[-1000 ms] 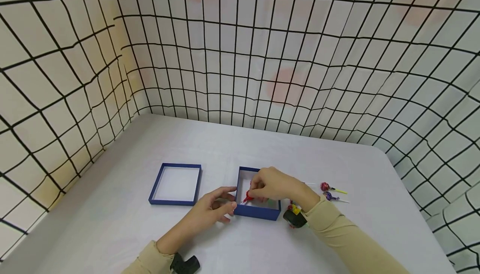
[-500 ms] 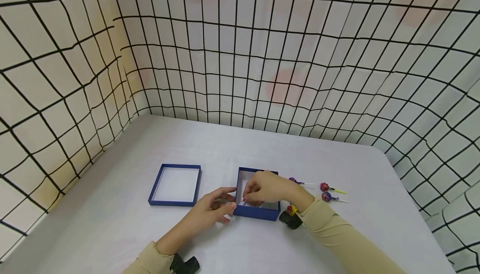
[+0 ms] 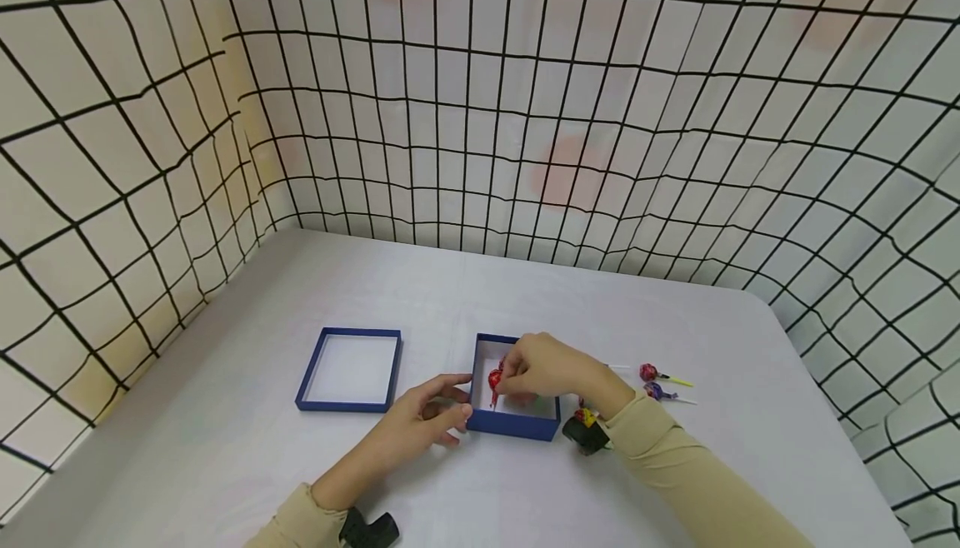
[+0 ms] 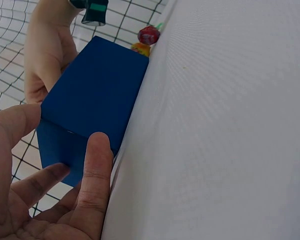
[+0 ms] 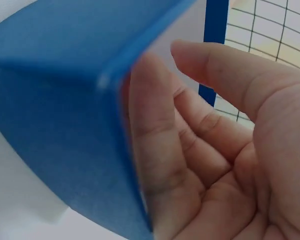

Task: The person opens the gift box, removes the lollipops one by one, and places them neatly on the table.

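Observation:
An open blue box (image 3: 516, 425) with a white inside stands on the table in the head view. My left hand (image 3: 422, 416) steadies its left side, fingers spread and loosely bent; in the left wrist view fingertips touch the blue walls (image 4: 95, 90). My right hand (image 3: 551, 369) reaches down into the box. Beside its fingertips a red-wrapped lollipop (image 3: 494, 379) lies inside, stick toward the near wall. In the right wrist view the thumb (image 5: 220, 65) stands apart from the index finger, with nothing seen between them; the box wall partly hides the other fingers.
To the left lies a shallow blue-rimmed lid (image 3: 345, 406), white side up. Right of the box lie a red lollipop (image 3: 648, 372), a purple lollipop (image 3: 654, 391) and a yellow-wrapped one (image 3: 586, 416), partly behind the right wrist's camera. Black-grid cloth (image 3: 465, 115) walls the table's back.
My right hand moved left and down over the red lollipop, then drew back right, leaving it in the box with its stick now pointing nearer me. The left hand stayed put.

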`<state>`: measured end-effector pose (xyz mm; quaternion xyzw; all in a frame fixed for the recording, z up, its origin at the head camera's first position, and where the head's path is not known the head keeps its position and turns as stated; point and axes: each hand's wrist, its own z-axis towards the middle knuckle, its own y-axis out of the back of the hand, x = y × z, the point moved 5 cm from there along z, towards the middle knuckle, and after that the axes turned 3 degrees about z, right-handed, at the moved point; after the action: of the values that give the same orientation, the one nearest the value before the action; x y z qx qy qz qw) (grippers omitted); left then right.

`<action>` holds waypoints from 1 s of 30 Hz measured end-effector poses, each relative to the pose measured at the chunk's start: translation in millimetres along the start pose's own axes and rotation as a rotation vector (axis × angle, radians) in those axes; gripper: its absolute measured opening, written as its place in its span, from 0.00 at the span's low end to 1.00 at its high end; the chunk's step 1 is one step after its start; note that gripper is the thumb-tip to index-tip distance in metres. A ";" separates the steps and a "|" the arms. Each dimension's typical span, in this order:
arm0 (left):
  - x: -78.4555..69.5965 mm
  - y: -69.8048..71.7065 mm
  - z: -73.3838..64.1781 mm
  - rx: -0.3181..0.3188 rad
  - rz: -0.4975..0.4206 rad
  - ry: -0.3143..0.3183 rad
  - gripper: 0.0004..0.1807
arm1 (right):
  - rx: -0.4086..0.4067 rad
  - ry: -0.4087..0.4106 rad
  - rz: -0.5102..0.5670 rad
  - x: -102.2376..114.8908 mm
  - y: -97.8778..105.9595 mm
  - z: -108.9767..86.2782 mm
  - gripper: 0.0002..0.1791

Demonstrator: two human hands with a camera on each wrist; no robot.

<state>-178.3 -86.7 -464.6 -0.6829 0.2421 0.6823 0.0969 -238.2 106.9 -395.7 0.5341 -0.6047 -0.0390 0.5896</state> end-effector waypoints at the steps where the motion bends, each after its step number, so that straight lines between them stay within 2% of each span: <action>1: 0.1 0.2 -0.1 -0.001 0.000 0.000 0.31 | 0.001 -0.008 0.006 0.7 -0.6 -0.2 0.11; 5: -0.2 0.6 -0.5 0.000 -0.001 -0.002 0.31 | 0.000 -0.055 -0.001 2.2 -4.9 1.3 0.14; 10: 0.0 0.7 -1.2 0.004 0.005 -0.004 0.31 | -0.032 -0.142 -0.109 0.1 -14.3 8.1 0.19; 15: 0.4 -0.1 -1.2 0.008 0.001 -0.001 0.31 | -0.057 -0.190 -0.197 1.6 -20.8 12.3 0.21; 23: 0.1 -0.9 -0.5 0.003 0.011 -0.006 0.31 | -0.082 -0.209 -0.216 7.7 -21.9 10.6 0.20; 30: 0.7 -0.7 -0.4 0.003 0.008 -0.008 0.30 | -0.117 -0.194 -0.224 6.0 -23.8 12.7 0.24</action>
<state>-177.6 -86.4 -465.5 -0.6791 0.2456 0.6851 0.0959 -231.9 85.2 -411.6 0.5567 -0.5922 -0.1910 0.5504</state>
